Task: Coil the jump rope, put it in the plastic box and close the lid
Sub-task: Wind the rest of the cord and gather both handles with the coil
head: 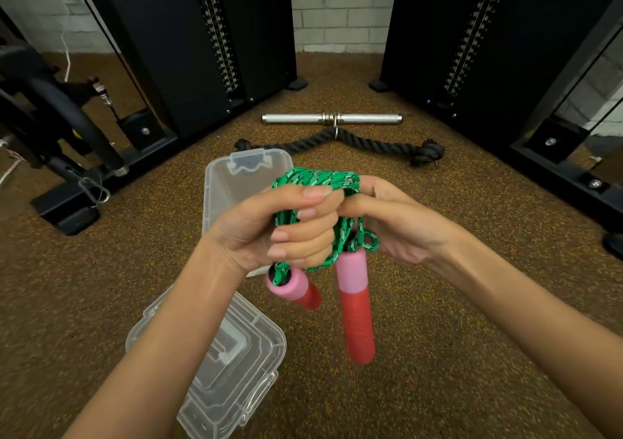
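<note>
The green braided jump rope point(317, 177) is bunched into several loops in the air above the floor. My left hand point(286, 226) is closed in a fist around the bundle. My right hand point(397, 223) grips the same loops from the right side. Two pink-and-red handles hang below my hands, one short-looking point(293, 287) under my left fist and one point(355, 307) hanging straight down. The clear plastic box point(232, 182) lies open on the floor just behind my left hand. Its clear lid point(232, 364) lies separately on the floor under my left forearm.
A metal bar attachment point(332, 118) and a black thick rope attachment point(377, 143) lie on the speckled brown floor beyond the box. Black weight-stack towers point(188, 41) point(472, 34) stand at left and right. Another black machine base point(67, 202) sits at left.
</note>
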{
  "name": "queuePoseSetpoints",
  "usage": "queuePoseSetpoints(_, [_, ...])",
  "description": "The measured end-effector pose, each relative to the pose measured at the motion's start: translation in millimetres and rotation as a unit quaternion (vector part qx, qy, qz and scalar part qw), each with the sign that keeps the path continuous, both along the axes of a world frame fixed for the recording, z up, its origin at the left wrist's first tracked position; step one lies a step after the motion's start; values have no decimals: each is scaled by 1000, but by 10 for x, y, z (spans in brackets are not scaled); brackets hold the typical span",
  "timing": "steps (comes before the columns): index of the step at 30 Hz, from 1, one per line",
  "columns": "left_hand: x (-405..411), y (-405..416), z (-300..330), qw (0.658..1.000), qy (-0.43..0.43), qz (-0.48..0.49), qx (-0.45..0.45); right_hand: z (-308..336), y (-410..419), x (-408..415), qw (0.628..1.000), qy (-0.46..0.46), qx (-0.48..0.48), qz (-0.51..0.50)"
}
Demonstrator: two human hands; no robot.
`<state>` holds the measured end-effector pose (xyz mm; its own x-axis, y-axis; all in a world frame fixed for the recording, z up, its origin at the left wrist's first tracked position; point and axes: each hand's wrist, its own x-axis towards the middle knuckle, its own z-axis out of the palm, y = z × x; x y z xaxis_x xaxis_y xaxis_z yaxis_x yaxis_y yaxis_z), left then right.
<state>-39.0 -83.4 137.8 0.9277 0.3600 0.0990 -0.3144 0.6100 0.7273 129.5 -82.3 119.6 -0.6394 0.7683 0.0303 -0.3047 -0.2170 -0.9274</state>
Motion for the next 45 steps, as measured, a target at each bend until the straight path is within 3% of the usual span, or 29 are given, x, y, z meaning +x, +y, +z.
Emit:
queuePoseSetpoints(5, [-81,72,-87,991,54,106,62,-42,27,-86,999,-1,14,-52])
queuePoseSetpoints(9, [-131,61,-104,952,133,251,117,-75,58,-165,992,-20,47,-111])
queuePoseSetpoints(15, [-170,143,-100,895,217,337,193,-69,112,-239,975,-40,98,-194])
queuePoseSetpoints(21, [-219,223,-127,845,240,436,198,-26,281,-275,948,-101,159,-256])
queuePoseSetpoints(23, [-222,227,-117,801,270,470,254,-17,350,-299,934,-136,193,-270])
queuePoseSetpoints(27, [-269,298,-126,672,331,517,415,49,508,-396,906,-175,249,-295])
queuePoseSetpoints(31, [-396,493,-2,607,336,544,471,203,728,-586,898,-163,278,-300])
queuePoseSetpoints(40, [-783,1135,418,551,329,583,498,619,1470,-1087,892,-136,309,-301])
queuePoseSetpoints(45, [-940,1417,203,568,352,575,471,417,1757,-1237,907,-150,271,-285])
